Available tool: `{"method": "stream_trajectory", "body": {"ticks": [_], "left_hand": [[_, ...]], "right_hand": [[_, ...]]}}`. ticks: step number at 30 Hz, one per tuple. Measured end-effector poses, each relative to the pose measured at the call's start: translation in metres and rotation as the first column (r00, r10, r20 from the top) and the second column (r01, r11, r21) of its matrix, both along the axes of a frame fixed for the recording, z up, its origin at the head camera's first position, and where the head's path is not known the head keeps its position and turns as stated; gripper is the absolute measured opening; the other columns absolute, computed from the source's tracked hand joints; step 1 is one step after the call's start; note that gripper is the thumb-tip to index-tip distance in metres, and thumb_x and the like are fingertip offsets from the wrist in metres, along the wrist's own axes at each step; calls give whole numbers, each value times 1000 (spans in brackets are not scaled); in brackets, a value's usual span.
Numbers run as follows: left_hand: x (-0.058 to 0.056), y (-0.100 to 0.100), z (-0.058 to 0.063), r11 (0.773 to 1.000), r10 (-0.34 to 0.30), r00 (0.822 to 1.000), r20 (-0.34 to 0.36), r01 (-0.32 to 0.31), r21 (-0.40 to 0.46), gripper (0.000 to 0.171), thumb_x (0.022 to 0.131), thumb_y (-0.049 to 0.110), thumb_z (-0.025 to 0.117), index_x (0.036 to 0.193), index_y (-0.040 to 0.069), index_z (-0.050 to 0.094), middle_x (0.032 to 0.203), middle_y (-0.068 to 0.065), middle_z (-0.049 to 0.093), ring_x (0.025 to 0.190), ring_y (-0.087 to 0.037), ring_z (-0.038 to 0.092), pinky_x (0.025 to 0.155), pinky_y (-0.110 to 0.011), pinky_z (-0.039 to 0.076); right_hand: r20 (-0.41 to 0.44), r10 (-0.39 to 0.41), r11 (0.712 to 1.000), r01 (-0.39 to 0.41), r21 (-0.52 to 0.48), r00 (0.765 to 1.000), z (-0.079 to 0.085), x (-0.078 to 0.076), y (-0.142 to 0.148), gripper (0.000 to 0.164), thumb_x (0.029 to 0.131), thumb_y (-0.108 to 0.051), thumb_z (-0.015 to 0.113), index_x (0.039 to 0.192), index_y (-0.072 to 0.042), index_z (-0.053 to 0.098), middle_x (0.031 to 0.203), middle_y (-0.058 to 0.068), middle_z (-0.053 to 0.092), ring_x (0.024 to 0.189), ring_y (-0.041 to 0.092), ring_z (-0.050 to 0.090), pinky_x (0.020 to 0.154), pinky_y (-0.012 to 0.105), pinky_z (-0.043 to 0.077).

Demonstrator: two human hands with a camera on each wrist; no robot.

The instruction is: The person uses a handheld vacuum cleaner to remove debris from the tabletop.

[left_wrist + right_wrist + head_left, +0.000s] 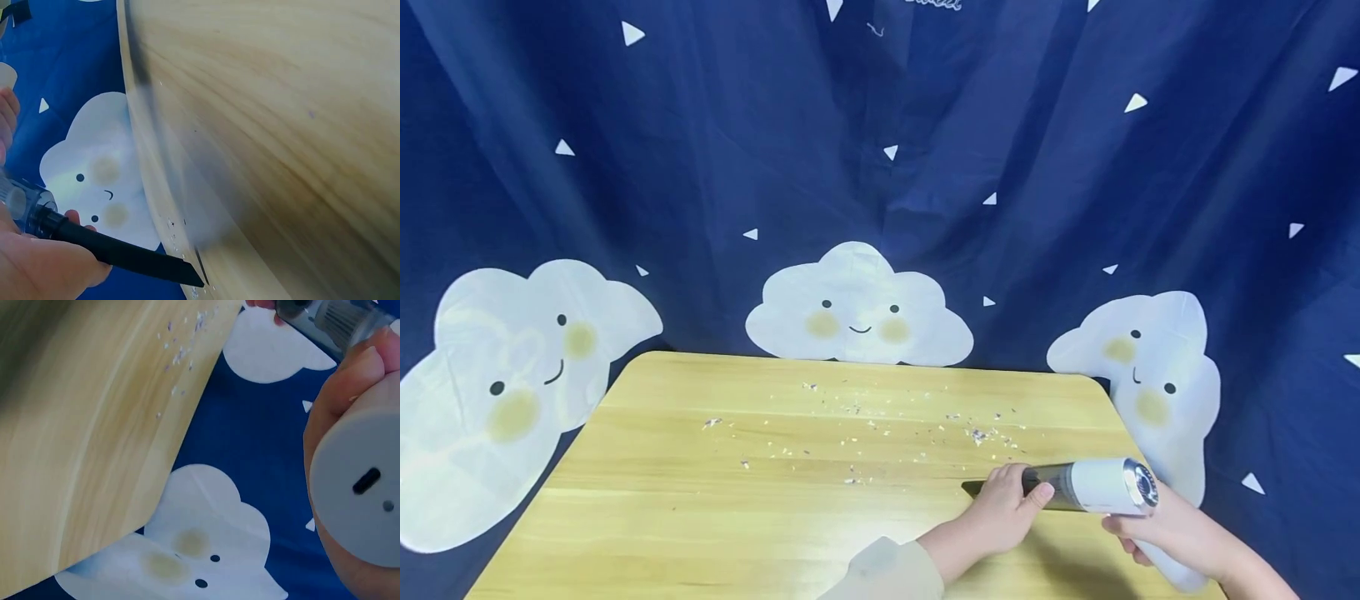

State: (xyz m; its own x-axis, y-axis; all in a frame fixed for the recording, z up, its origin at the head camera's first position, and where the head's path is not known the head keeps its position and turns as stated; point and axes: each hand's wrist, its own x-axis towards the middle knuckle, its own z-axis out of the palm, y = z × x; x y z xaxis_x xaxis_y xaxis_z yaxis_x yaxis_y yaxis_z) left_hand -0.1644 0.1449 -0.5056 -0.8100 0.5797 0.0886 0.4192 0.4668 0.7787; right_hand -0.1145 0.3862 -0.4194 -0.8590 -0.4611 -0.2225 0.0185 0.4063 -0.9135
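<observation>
A white handheld vacuum cleaner [1101, 485] with a clear dust cup and a silver ring at its back hangs over the right part of the table. My right hand [1183, 529] grips its white handle; in the right wrist view the handle's round end [359, 487] shows a slot. My left hand [1003, 508] holds the front of the vacuum, where the dust cup meets the black nozzle [125, 253]. The nozzle's slanted tip points left, close over the wood. Small white and purple paper scraps [977, 436] lie scattered beyond it.
The light wooden table [647, 500] has rounded far corners. More scraps are strewn over its middle and far part. Behind it hangs a dark blue curtain [760, 150] printed with smiling clouds and white triangles.
</observation>
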Motion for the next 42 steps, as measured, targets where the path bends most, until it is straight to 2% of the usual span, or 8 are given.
{"method": "stream_trajectory", "body": {"ticks": [6,10,15,18,24,28,37,42], "left_hand": [[3,6,6,999,-51,999,10,51,-3,65,106,53,25,139,2,47,139,-9,53,130,-20,47,107,-33,42],[4,10,9,996,-84,996,6,84,15,64,106,51,23,139,2,47,137,-7,53,127,-17,47,106,-31,43],[2,11,7,993,-117,993,-19,117,23,63,107,50,20,138,1,46,139,-8,52,133,-17,45,117,-40,32],[2,12,5,992,-125,992,-19,126,28,63,107,49,20,137,2,47,140,-8,52,134,-17,44,119,-42,28],[5,5,3,997,-73,997,-19,73,28,63,107,51,24,137,1,48,134,-7,56,126,-17,49,110,-33,39],[6,-3,4,999,-29,999,12,29,17,65,106,54,26,139,2,48,133,-7,56,124,-18,50,106,-32,43],[2,-18,0,1000,1,1000,18,-1,-6,73,104,58,23,145,1,43,141,-11,52,131,-23,48,110,-37,41],[-1,-32,-5,999,24,1000,13,-24,-31,76,103,60,22,148,1,41,145,-12,49,135,-25,45,112,-39,39]], "right_hand": [[16,42,999,-42,26,999,12,-4,12,25,98,3,51,108,-19,58,72,-2,63,60,9,61,47,36,56],[39,53,996,-55,66,998,21,-7,17,21,97,0,52,108,-18,58,73,-3,63,60,9,61,47,36,56],[37,63,994,-66,89,997,25,-9,20,19,97,-1,53,108,-15,57,73,-2,63,59,10,62,46,37,56],[33,60,994,-63,93,998,25,-9,20,18,96,-1,54,108,-14,57,72,-2,63,59,10,62,46,37,56],[27,70,996,-72,54,997,18,-9,15,14,96,2,52,106,-7,57,71,-2,63,59,10,62,46,37,56],[1,79,997,-79,24,997,10,-10,9,16,96,4,52,105,-9,57,71,0,63,59,11,62,46,38,56],[-25,84,996,-84,-8,996,-3,-14,-4,18,96,3,52,104,-11,60,70,13,63,59,12,63,48,38,56],[-37,74,997,-74,-15,997,-10,-16,-18,15,96,1,54,103,-10,60,70,4,64,60,12,63,49,38,57]]}}
